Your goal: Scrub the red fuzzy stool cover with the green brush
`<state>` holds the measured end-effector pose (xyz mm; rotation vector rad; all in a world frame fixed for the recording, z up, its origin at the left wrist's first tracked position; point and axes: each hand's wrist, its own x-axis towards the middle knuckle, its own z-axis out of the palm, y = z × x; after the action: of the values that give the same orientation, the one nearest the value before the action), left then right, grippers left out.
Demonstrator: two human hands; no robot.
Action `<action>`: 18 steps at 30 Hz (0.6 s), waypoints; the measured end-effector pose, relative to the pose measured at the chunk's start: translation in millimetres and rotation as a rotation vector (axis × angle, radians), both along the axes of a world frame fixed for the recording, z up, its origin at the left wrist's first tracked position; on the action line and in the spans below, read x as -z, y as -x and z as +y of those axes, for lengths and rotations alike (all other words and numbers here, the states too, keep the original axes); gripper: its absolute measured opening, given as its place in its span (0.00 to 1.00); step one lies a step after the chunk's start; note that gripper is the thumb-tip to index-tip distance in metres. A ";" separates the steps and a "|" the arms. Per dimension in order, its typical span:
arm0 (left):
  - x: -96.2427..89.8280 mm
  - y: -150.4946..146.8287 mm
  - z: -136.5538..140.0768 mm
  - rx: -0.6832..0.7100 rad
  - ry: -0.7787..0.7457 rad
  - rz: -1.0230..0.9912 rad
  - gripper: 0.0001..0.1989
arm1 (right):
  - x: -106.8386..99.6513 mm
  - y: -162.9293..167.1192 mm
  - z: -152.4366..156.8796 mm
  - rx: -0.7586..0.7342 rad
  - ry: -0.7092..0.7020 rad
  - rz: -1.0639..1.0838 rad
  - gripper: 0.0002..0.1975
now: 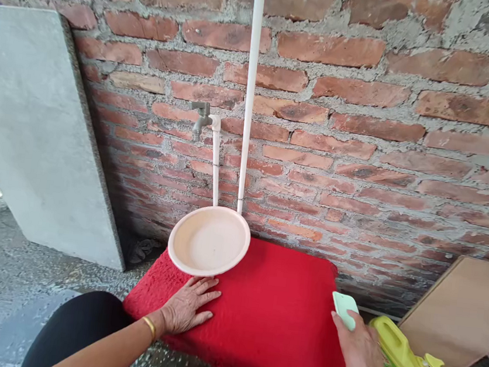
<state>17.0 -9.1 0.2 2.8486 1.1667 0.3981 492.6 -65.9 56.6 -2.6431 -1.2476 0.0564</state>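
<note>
My left hand (191, 306) lies flat on a red cloth (277, 305) that covers a low, table-like surface, its fingers spread. Just beyond those fingertips a pale pink plastic basin (210, 240) sits at the cloth's back left; I see nothing in it. Over the cloth's right edge, my right hand (361, 342) is closed around a mint-green flat block with rounded corners (344, 308). The block's underside is hidden, so I cannot tell its exact kind. A yellow-green jug (397, 348) with a yellow cap stands beside that hand, partly covered by it.
A grey tap (199, 120) on a white pipe rises behind the basin, next to a taller white pipe (251, 78). The brick wall (345, 112) closes off the back. A grey slab (43, 125) leans at left, and a tan board (466, 309) at right. The floor (13, 310) is wet.
</note>
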 end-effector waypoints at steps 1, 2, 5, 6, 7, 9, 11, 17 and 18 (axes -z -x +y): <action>-0.1 -0.2 0.1 -0.001 0.002 0.005 0.25 | 0.9 10.6 -0.1 -0.033 -0.021 0.006 0.30; -0.1 -0.4 0.2 -0.003 0.001 0.008 0.26 | 2.2 26.6 1.5 -0.084 -0.043 0.013 0.28; 0.5 -0.5 0.7 -0.008 -0.008 0.013 0.25 | 6.2 96.5 11.7 -0.316 -0.109 0.047 0.22; 0.9 -0.4 0.9 -0.007 -0.015 0.011 0.25 | 6.9 123.0 15.2 -0.406 -0.128 0.063 0.20; 1.2 -0.3 1.1 -0.004 -0.023 0.007 0.25 | 7.3 148.5 18.1 -0.486 -0.141 0.079 0.18; 2.0 0.3 1.6 0.002 -0.040 -0.005 0.25 | 6.5 191.2 21.9 -0.599 -0.145 0.109 0.16; 2.6 0.9 2.0 0.006 -0.053 -0.013 0.25 | 4.6 215.5 23.7 -0.651 -0.135 0.123 0.15; 4.4 1.9 2.5 0.009 -0.048 -0.020 0.25 | 4.4 159.1 21.1 -0.536 -0.072 0.044 0.17; 4.7 2.0 2.5 0.011 -0.044 -0.020 0.25 | 5.9 136.9 17.9 -0.484 -0.064 0.028 0.18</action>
<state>15.1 -6.5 -4.5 2.8792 1.1532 0.4566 355.7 -48.1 50.7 -2.2209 -1.8137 0.1263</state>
